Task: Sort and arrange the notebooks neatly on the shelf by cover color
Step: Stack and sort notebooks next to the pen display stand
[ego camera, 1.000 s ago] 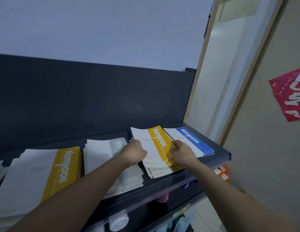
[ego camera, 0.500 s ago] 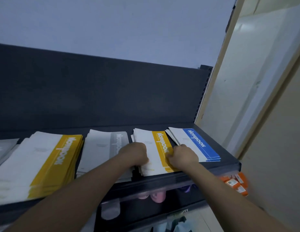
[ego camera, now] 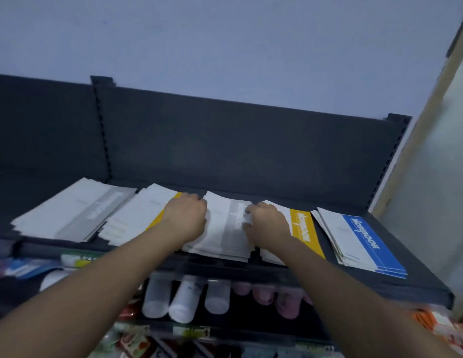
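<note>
With curled fingers (ego camera: 199, 200), left hand (ego camera: 185, 218) and right hand (ego camera: 267, 226) grip the grey stack (ego camera: 225, 233) at its 9 and 3 o'clock edges on the shelf (ego camera: 419, 267); even inward pressure should square it clear of the yellow stack (ego camera: 304, 228) at 3 o'clock.

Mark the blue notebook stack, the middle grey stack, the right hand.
blue notebook stack (ego camera: 367, 245): head view, blue cover band
middle grey stack (ego camera: 224, 233): head view, top cover
right hand (ego camera: 267, 226): head view, back of hand
</note>
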A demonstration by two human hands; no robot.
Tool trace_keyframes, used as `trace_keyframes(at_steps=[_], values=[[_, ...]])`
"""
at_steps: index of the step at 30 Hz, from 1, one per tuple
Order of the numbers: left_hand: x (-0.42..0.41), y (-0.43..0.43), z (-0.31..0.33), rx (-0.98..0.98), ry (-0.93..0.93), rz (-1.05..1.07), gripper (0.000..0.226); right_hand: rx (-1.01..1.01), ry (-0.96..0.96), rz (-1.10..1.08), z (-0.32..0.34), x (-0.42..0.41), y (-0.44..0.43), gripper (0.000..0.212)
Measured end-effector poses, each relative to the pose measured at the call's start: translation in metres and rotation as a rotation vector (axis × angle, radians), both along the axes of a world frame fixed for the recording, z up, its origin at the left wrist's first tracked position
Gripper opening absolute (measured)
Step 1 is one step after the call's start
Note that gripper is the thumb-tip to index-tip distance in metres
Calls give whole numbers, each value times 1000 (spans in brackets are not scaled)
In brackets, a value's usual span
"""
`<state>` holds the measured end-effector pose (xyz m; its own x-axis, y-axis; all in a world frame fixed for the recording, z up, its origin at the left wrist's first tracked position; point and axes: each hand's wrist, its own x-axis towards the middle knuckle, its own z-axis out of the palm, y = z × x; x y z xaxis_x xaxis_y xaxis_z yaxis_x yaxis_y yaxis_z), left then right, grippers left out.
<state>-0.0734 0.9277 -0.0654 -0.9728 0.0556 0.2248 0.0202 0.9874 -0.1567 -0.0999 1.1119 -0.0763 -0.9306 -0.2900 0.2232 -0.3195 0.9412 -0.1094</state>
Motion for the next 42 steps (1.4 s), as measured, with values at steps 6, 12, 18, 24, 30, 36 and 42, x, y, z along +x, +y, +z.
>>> trace_keyframes(at_steps=[6,12,18,24,30,36,42], values=[[41,-85,6,-88,0,200,34,39,-25,256,8,8,-100,41],[83,-174,7,-85,-34,377,31,83,-4,457,11,26,-204,44],[117,-264,10,-7,-18,483,33,100,-28,573,13,45,-305,44],[137,-353,12,19,8,538,34,76,-27,631,16,58,-402,43],[156,-437,16,-4,44,553,32,77,-24,647,15,70,-489,44],[164,-507,17,24,34,592,29,96,-43,677,16,68,-560,44],[157,-571,15,11,26,646,29,103,-21,708,14,53,-634,45]])
